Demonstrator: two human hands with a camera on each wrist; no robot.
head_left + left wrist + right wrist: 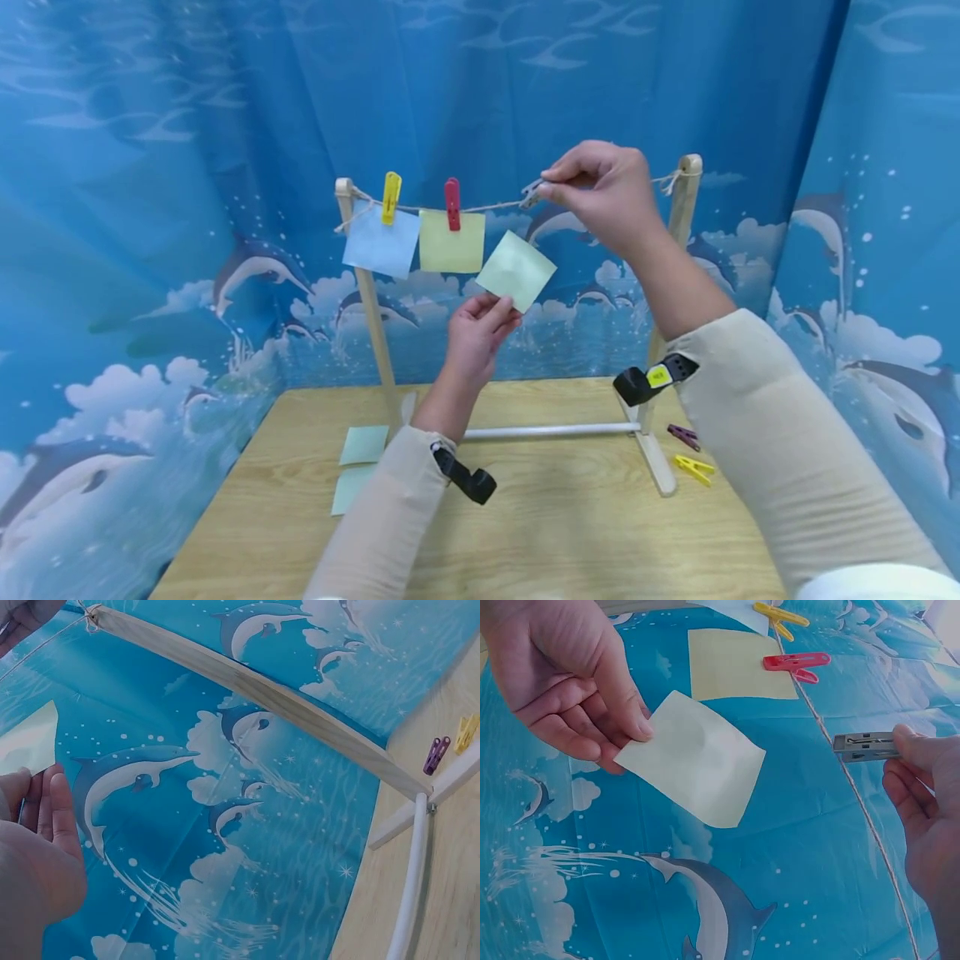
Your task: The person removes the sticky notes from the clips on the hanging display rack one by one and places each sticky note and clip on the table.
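A pale green sticky note is pinched by one corner between the thumb and fingers of my left hand, just below the string. My right hand pinches a grey clothespin at the string, right of the hung notes. The note and the grey clothespin are apart. On the string, a yellow clothespin holds a blue sticky note, and a red clothespin holds a yellow sticky note.
Wooden posts carry the string, with a white bar low between them. Two pale green notes lie at the table's left. Purple and yellow clothespins lie by the right foot. A dolphin-print curtain hangs behind.
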